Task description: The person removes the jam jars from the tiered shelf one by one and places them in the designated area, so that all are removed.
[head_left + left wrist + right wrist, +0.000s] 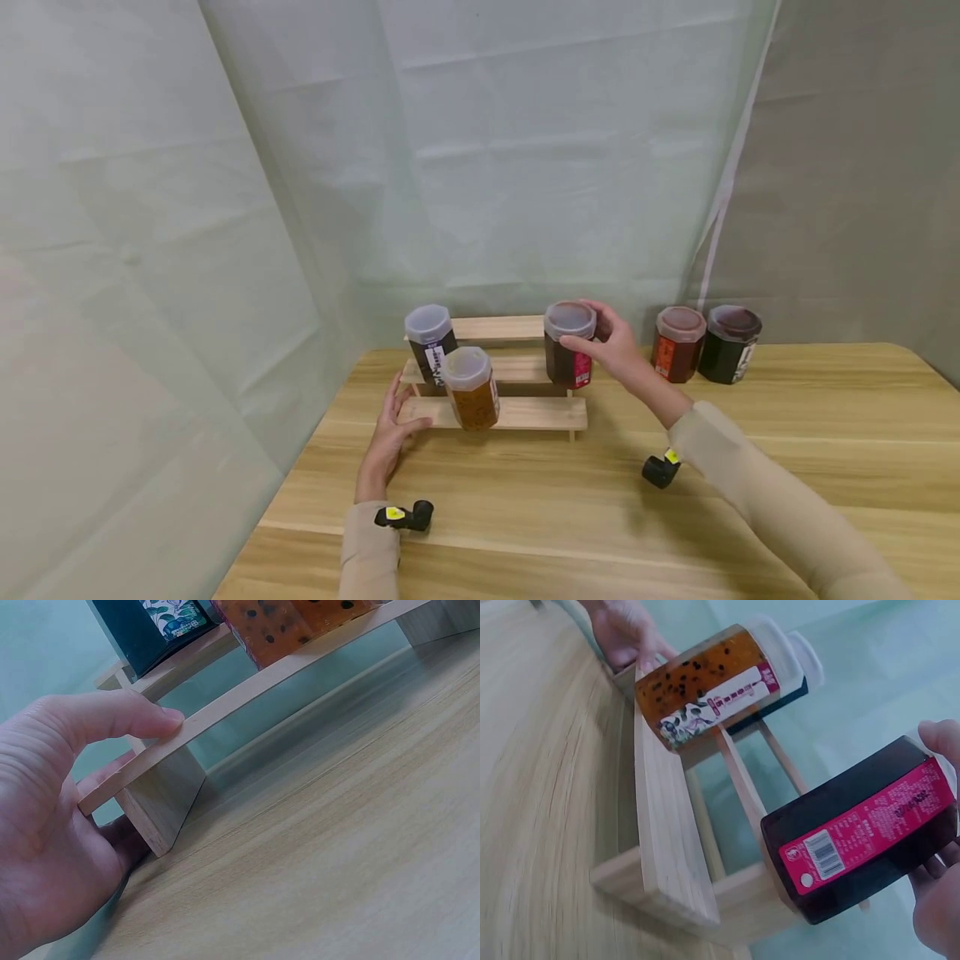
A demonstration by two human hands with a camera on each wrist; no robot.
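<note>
My right hand (618,348) grips a dark jar with a pink label (564,367) near its whitish lid. This jar overlaps the right part of the middle tier of a three-tier wooden rack (542,412). In the right wrist view the pink label (866,821) and its barcode face the camera. My left hand (386,440) holds the rack's lower left end, thumb (154,720) on top of the bottom board and the other fingers partly hidden behind. An amber jar with dark specks (476,407) stands on the bottom tier. Behind it, a dark jar with a white label (432,343) sits higher at the left.
Two more jars stand at the table's back right: a reddish one with an orange label (678,348) and a blackish one (727,348). Pale cloth (525,167) hangs behind and to the left of the wooden table (540,517).
</note>
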